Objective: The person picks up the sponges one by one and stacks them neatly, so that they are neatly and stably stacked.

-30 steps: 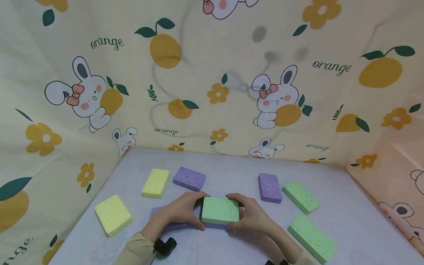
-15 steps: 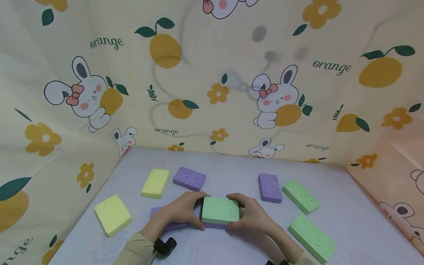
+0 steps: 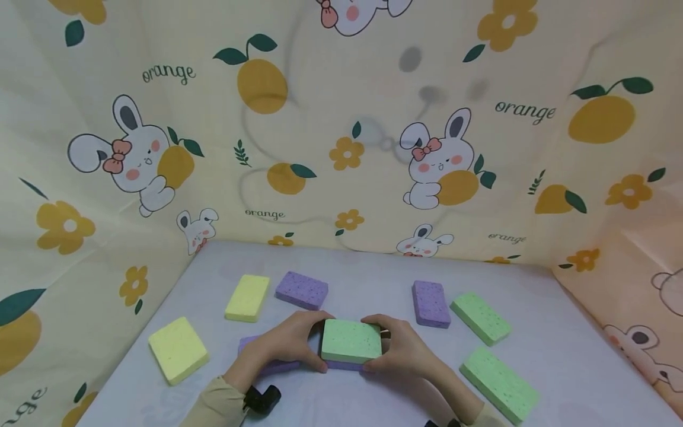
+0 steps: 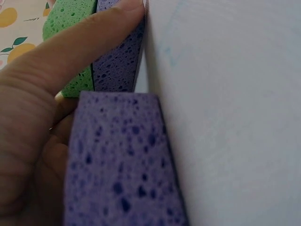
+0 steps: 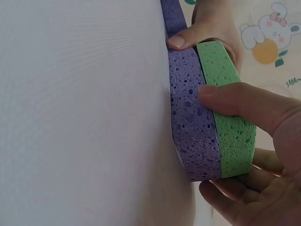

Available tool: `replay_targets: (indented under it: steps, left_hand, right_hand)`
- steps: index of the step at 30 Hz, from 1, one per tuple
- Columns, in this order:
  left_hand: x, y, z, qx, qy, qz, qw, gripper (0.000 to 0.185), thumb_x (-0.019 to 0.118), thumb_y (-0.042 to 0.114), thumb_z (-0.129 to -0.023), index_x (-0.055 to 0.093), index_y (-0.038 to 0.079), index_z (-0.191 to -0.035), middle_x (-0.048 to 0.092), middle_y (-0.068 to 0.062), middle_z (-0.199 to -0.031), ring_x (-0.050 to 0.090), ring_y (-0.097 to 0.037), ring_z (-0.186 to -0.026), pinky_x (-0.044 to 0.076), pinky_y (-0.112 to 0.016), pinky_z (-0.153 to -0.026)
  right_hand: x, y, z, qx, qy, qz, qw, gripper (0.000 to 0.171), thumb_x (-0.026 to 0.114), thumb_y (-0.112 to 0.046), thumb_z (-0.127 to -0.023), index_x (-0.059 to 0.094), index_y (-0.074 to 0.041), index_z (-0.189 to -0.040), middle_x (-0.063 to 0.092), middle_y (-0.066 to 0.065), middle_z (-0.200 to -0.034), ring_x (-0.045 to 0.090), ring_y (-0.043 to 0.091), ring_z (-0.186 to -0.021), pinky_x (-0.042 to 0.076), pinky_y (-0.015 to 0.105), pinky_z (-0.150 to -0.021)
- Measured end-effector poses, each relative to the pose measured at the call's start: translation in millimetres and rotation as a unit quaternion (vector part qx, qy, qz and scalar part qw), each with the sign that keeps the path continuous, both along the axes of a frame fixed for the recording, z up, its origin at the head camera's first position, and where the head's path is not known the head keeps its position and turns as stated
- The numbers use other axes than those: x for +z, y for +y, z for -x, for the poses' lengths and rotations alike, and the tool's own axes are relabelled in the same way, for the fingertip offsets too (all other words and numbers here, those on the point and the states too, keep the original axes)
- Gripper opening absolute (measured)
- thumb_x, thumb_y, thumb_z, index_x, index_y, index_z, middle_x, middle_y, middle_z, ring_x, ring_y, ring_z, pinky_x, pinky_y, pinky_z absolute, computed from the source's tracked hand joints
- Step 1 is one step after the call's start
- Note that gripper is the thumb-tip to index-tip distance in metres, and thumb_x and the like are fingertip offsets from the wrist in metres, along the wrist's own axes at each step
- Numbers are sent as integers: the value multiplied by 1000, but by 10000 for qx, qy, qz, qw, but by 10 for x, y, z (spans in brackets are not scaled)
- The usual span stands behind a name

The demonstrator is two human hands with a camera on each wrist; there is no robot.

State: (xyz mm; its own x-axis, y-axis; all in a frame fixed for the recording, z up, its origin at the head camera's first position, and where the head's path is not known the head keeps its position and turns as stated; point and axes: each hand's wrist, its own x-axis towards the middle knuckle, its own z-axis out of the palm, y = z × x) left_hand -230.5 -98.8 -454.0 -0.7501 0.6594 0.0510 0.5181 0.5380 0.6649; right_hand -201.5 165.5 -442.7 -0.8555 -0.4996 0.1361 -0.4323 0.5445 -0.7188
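Left hand and right hand pinch with fingers the sponge stack at nine and three o'clock; probably light, soft; hold ends gently.

Only word I can actually read here is "orange", in dark green cursive, repeated across the cream printed backdrop. Head view has four complete ones: a big upper-left print beside a leafy orange fruit, a matching upper-right print, then a small center-left print lower down and a paler lower-right print near the bottom edge. There's also a cut-off print at bottom left, only the "ge" ending is clear. Left wrist cam catches one tiny line of script on the cloth, too small to make out.
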Motion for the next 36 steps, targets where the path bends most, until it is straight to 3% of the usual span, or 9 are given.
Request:
replay_targets:
  steps: [15, 23, 29, 36]
  left_hand:
    - [-37, 4, 10, -105, 20, -132, 9999, 79, 82, 49, -51, 50, 25, -119, 51, 19, -108, 47, -1, -102, 38, -26, -92]
    - [37, -57, -18, -62, -9, -118, 9999, 80, 82, 47, -52, 50, 23, -122, 53, 17, -109, 48, -4, -103, 39, -30, -92]
    - [195, -330, -103, 44, 205, -274, 9994, 81, 80, 42, -59, 45, 17, -128, 55, 9, -115, 46, -11, -111, 36, -38, -96]
    - [281, -819, -290, 680, 199, -616, 9956, 73, 82, 37, -59, 48, 25, -122, 56, 9, -113, 47, -14, -109, 40, -37, -92]
  right_hand:
    - [-24, 7, -5, -39, -45, 65, 10000, 73, 85, -31, -53, 53, -17, -117, 57, -7, -107, 56, 12, -95, 47, 27, -82]
    - [-21, -13, 4, -45, -148, 53, 9999, 73, 85, -29, -53, 53, -18, -118, 56, -6, -108, 56, 14, -96, 47, 29, -83]
    - [-30, -29, 14, -29, -157, 46, 9999, 73, 85, -29, -53, 53, -17, -117, 56, -5, -108, 56, 14, -95, 46, 28, -82]
    - [-32, 0, 13, -77, -182, -1, 9998, 74, 85, -32, -53, 52, -19, -118, 56, -6, -109, 55, 14, -97, 46, 30, -84]
